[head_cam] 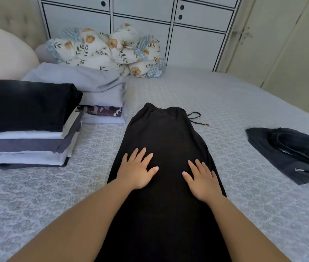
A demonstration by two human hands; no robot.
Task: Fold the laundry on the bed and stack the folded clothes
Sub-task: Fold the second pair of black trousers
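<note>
Head view of a person folding laundry on a bed (216,103). A pair of black trousers (166,140) lies lengthwise down the middle of the bed, waistband at the 12 o'clock end and legs running toward 6 o'clock and out of view at the bottom edge; it appears already doubled leg upon leg, which would explain its narrow outline. The drawstring (197,119) trails off the waistband toward 2 o'clock.

Both hands lie palm-down on the trousers, side by side. The left hand (137,170) rests near the garment's 9 o'clock edge, the right hand (202,179) near its 3 o'clock edge. The fingers (146,156) of each hand are straight and spread wide, gripping nothing; the cloth lies wholly beneath them, not between them. This flat posture suits smoothing the fabric before a crosswise fold, judged the step in hand.

At 9 o'clock stands a stack of folded clothes (23,129), dark item on top, with a second, paler stack (100,95) just behind it at 10 o'clock; both sit near enough to receive the trousers once folded. At 3 o'clock, well apart, lies a dark zipped garment (292,154), not yet folded. A crumpled floral blanket (110,50) sits at 12 o'clock against a white cabinet (142,14), beside a pillow (2,52) at 10 o'clock.
</note>
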